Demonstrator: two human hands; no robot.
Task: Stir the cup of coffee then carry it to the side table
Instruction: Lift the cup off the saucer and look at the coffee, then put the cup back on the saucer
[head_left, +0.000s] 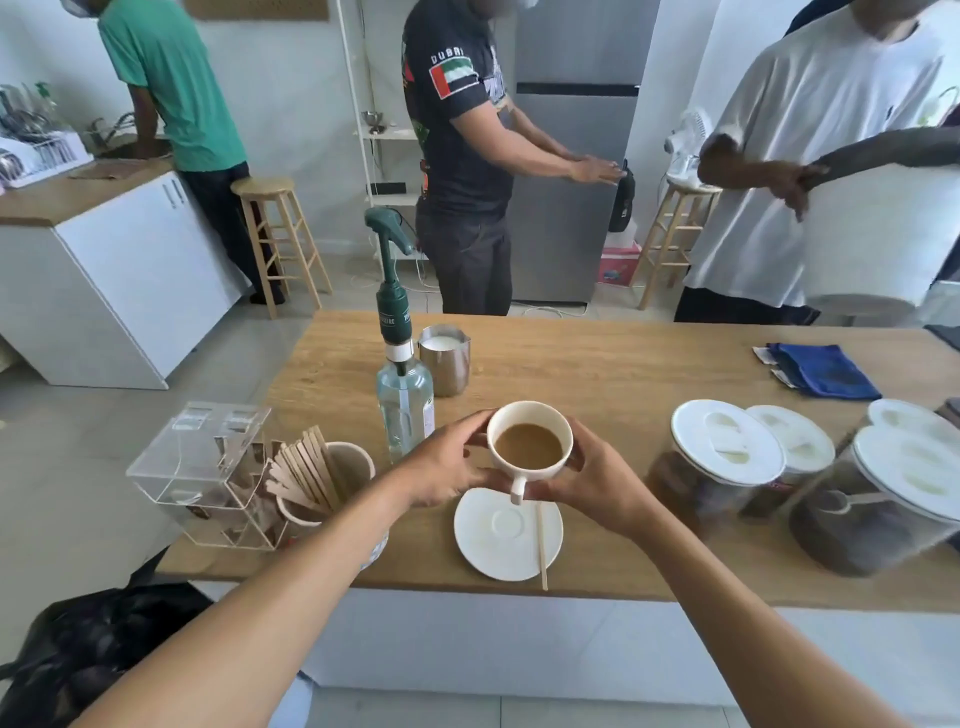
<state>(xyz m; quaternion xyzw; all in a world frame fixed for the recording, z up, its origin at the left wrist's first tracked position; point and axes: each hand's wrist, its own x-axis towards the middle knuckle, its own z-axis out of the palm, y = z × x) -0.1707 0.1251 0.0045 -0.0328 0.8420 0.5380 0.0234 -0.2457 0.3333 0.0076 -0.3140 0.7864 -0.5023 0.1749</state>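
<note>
A white cup of milky coffee (529, 446) is held above the wooden counter (623, 374), its handle pointing toward me. My left hand (441, 465) grips the cup's left side and my right hand (592, 483) grips its right side. Below the cup lies the empty white saucer (498, 535) near the counter's front edge. A wooden stir stick (542, 545) lies across the saucer's right part, its end over the rim.
A clear pump bottle (404, 395) and a steel milk jug (445, 358) stand behind the cup. A cup of stir sticks (322, 478) and an acrylic box (208, 467) sit left. Lidded jars (727, 467) stand right. Three people stand beyond the counter.
</note>
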